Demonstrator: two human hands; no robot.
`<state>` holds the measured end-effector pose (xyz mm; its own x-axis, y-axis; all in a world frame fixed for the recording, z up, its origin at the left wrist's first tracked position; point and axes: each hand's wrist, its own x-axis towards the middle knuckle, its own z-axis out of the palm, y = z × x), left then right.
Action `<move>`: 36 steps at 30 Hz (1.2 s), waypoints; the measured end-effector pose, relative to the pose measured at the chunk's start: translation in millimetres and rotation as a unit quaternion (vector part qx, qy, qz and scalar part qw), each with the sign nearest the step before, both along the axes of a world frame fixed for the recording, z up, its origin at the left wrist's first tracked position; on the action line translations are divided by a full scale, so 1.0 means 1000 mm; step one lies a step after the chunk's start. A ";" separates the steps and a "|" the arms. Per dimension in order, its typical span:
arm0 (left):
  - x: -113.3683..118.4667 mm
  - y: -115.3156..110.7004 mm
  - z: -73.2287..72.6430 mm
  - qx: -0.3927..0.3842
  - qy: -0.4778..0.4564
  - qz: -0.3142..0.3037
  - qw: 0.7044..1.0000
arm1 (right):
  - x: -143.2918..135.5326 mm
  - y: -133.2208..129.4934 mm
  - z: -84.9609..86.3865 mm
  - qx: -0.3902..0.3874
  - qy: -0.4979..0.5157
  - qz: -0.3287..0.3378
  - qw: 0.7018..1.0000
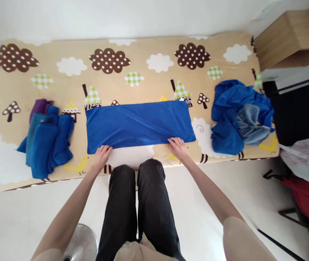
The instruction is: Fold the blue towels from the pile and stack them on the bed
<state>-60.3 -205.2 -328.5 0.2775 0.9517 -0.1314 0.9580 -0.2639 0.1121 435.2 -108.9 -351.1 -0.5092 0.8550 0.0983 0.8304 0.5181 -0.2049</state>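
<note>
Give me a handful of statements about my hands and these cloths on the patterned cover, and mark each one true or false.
1. The left hand and right hand both touch the near edge of the flat blue cloth. True.
2. The purple cloth is in the heap on the right. False: the purple cloth is in the pile on the left.
3. A grey-blue cloth lies on the heap on the right. True.
4. The cover is one plain colour. False: the cover is printed with clouds, mushrooms and sheep.
</note>
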 end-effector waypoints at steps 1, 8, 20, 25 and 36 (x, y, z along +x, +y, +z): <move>0.000 0.004 0.001 0.001 0.005 -0.003 1.000 | -0.001 0.002 -0.003 0.001 -0.001 -0.013 1.000; -0.008 0.000 0.004 -0.027 -0.007 -0.029 0.999 | -0.008 -0.008 -0.013 -0.001 0.006 -0.004 1.000; 0.022 0.015 0.029 0.006 -0.082 0.013 0.996 | -0.073 0.000 0.042 -0.074 0.036 0.000 0.997; 0.055 0.051 0.013 0.013 -0.117 0.115 0.986 | -0.134 0.023 0.028 -0.112 0.032 0.036 0.993; -0.013 0.039 -0.003 0.033 -0.114 0.336 0.934 | 0.004 0.057 0.001 -0.092 -0.034 -0.227 0.969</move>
<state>-72.9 -166.3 -332.0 -0.3723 0.9250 -0.0763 0.8628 0.3752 0.3389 438.9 -51.9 -350.5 -0.0762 0.9922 -0.0986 0.9791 0.0558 -0.1956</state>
